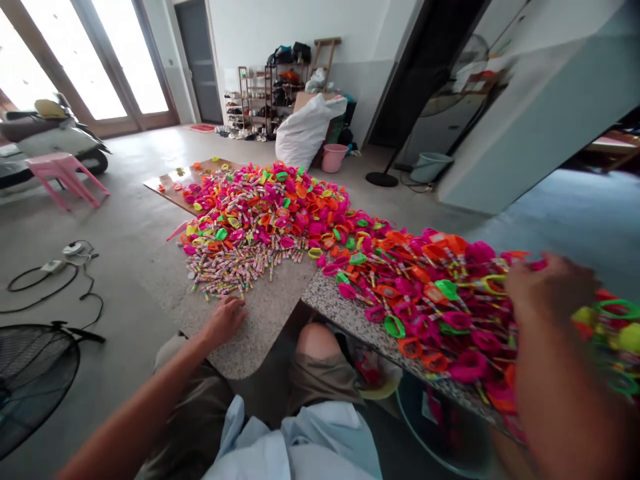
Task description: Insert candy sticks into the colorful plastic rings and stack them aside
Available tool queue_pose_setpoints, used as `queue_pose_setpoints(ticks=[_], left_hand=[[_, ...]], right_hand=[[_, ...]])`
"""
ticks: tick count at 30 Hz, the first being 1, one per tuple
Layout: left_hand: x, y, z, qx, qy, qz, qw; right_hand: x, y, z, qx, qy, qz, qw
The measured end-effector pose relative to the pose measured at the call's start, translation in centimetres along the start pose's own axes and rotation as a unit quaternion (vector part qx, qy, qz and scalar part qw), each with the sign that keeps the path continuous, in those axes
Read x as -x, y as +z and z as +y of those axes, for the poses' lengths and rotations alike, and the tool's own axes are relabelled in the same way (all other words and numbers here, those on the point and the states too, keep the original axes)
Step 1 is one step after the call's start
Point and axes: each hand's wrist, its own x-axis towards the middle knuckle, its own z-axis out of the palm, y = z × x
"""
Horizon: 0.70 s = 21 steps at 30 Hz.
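Observation:
My left hand (226, 321) rests at the front edge of a pile of small patterned sticks (245, 263) on the speckled stone tabletop (250, 347); its fingers are bent, and what they hold, if anything, is too small to tell. At the right, my right hand (553, 283) is over a heap of pink, orange, green and yellow plastic pieces (425, 287), blurred by motion, its fingertips partly hidden near a pink piece. A larger mound of the same coloured pieces (285, 207) stands behind the sticks.
A basin (440, 427) sits under the right slab. A black fan (35, 387) and cables (80, 267) are at the left. Beyond the tabletop are a white sack (303, 133), a pink bucket (334, 159), a pink stool (65, 173) and a scooter (50, 137).

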Motion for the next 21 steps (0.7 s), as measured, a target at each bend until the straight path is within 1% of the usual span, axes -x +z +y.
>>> queue_pose_setpoints(ticks=[1,2,3,4,5,6,8,9,10,12,14,16,18,21], left_hand=[[0.1,0.1,-0.1,-0.004,0.003,-0.001,1.000],[0.1,0.3,-0.2,-0.008,0.008,-0.003,1.000],[0.1,0.4,-0.2,-0.014,0.012,-0.004,1.000],[0.1,0.6,-0.2,-0.020,0.014,-0.002,1.000],[0.1,0.8,-0.2,-0.024,0.012,0.001,1.000],[0.0,1.0,-0.2,-0.025,0.008,0.006,1.000],[0.1,1.2,-0.3,-0.011,0.001,0.011,1.000],[0.2,1.2,-0.4,0.002,0.001,0.010,1.000],[0.3,1.1,-0.5,0.016,0.002,0.008,1.000],[0.8,0.9,-0.7,0.049,0.001,0.009,0.999],[1.4,0.4,-0.9,0.082,-0.005,0.014,0.997],[2.3,-0.2,-0.9,0.115,-0.014,0.020,0.993],[3.2,-0.8,-0.8,0.140,-0.035,0.023,0.989],[4.3,-1.8,-0.5,0.164,-0.085,0.033,0.982]], right_hand=[[0.6,-0.2,-1.6,-0.011,-0.005,-0.012,1.000],[1.6,-0.7,-3.8,-0.036,0.000,-0.035,0.999],[2.9,-1.3,-6.4,-0.075,-0.018,-0.069,0.995],[4.6,-2.0,-9.4,-0.123,-0.062,-0.111,0.984],[6.7,-2.6,-12.7,-0.167,-0.109,-0.165,0.966],[9.0,-3.1,-16.1,-0.203,-0.170,-0.245,0.933],[13.9,-3.6,-22.8,-0.236,-0.247,-0.333,0.879],[16.2,-3.4,-25.9,-0.238,-0.281,-0.403,0.838],[18.3,-3.1,-28.7,-0.240,-0.296,-0.432,0.817],[21.5,-2.0,-33.4,-0.232,-0.300,-0.463,0.801],[23.4,-0.6,-36.8,-0.220,-0.288,-0.475,0.802],[24.3,0.5,-38.8,-0.207,-0.272,-0.484,0.806],[24.7,1.2,-39.7,-0.202,-0.258,-0.488,0.809],[25.0,1.2,-39.8,-0.219,-0.255,-0.488,0.806]])
